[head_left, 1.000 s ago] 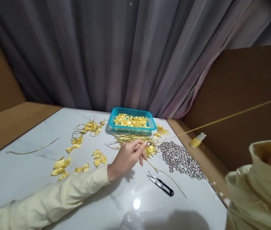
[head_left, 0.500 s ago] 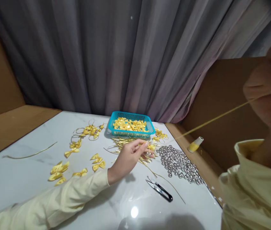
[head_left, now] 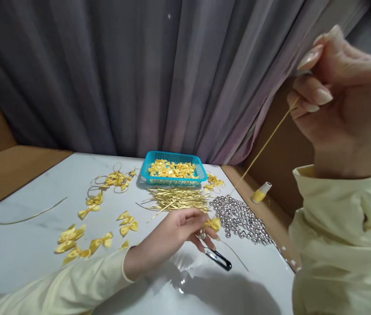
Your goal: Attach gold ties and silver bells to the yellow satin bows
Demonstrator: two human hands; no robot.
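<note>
We hold a yellow satin bow (head_left: 213, 224) in our left hand (head_left: 180, 229), its grip closed between thumb and fingers, with a silver bead (head_left: 201, 234) showing at the fingers just under the bow. That bow sits above the white marbled surface (head_left: 15, 262), left of the heap of silver beads (head_left: 242, 221) and over the far end of the black-handled thread snips (head_left: 220, 259). Our right hand (head_left: 339, 87) is raised high at the right, its grip narrow, fingers curled on a yellow thread (head_left: 264, 145) that slants down to the left toward the far edge of the heap; we cannot tell where its lower end stops. A thin gold cord (head_left: 236, 256) curves near the right side of the snips. Beyond our left hand lies a bundle of gold ties (head_left: 185, 199), and just past it stands a turquoise basket (head_left: 175, 179) of small yellow bows (head_left: 172, 168). Loose satin bows (head_left: 102, 241) lie to the left, near side, with looped bow pieces (head_left: 117, 179) farther off. A yellow spool (head_left: 261, 192) stands tilted at the right, beyond the heap.
</note>
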